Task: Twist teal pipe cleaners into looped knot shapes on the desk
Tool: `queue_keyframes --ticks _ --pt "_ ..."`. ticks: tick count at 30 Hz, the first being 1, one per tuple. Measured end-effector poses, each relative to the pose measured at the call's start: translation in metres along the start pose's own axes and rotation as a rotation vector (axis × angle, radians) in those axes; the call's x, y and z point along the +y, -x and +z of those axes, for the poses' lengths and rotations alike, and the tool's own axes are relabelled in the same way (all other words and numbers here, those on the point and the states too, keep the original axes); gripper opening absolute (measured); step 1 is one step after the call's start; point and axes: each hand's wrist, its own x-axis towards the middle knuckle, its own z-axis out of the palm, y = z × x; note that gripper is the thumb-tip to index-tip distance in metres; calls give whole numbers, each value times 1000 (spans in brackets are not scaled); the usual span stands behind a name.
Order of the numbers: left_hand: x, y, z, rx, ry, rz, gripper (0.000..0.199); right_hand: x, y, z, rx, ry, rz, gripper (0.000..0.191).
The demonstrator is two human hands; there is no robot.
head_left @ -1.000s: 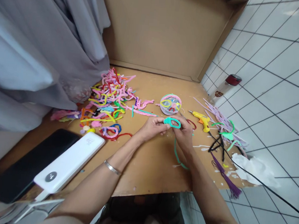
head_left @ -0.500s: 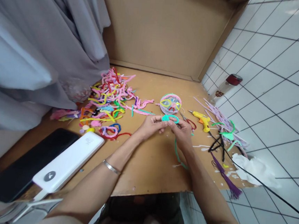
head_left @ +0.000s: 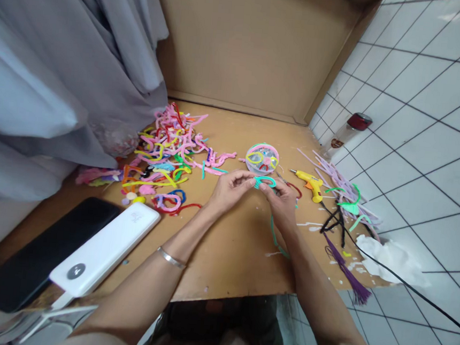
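A turquoise pipe cleaner bent into loops (head_left: 266, 181) is held between my hands near the middle of the table. My left hand (head_left: 231, 190) pinches its left end with the fingertips. On its right side, the fingers of my right hand (head_left: 282, 199) are closed on it. A green strand (head_left: 275, 235) hangs below my right hand and reaches the tabletop. Just beyond my hands sits a round clear container (head_left: 262, 159) with pink and yellow loops. Red-handled scissors (head_left: 295, 190) lie partly hidden behind my right hand.
A heap of colourful pipe cleaners (head_left: 176, 141) covers the back left, with a white power bank (head_left: 104, 250) and black phone (head_left: 49, 250) nearer. To the right are a yellow glue gun (head_left: 311, 185), lilac stems (head_left: 337, 182), a purple tassel (head_left: 346, 268), crumpled tissue (head_left: 391, 261) and a bottle (head_left: 346, 135).
The turquoise piece has shifted slightly right and turned in my fingers. My left hand has moved a little up, its fingertips now at the piece's left end.
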Motion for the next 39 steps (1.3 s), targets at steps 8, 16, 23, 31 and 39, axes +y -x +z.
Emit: queue_keyframes --ticks 8,16,23,31,39 --pt "-3 -2 3 18 122 -27 41 0 1 2 3 25 -4 18" --pt "-1 0 3 34 37 36 28 0 3 3 7 45 -11 14" --pt "-1 2 5 73 69 -9 32 0 5 5 -70 20 44 21" --pt "-7 -1 5 116 141 -60 41 1 4 6 -52 -68 166 22" --pt "-6 -2 4 113 127 -53 38 -2 4 6 -23 -66 174 25"
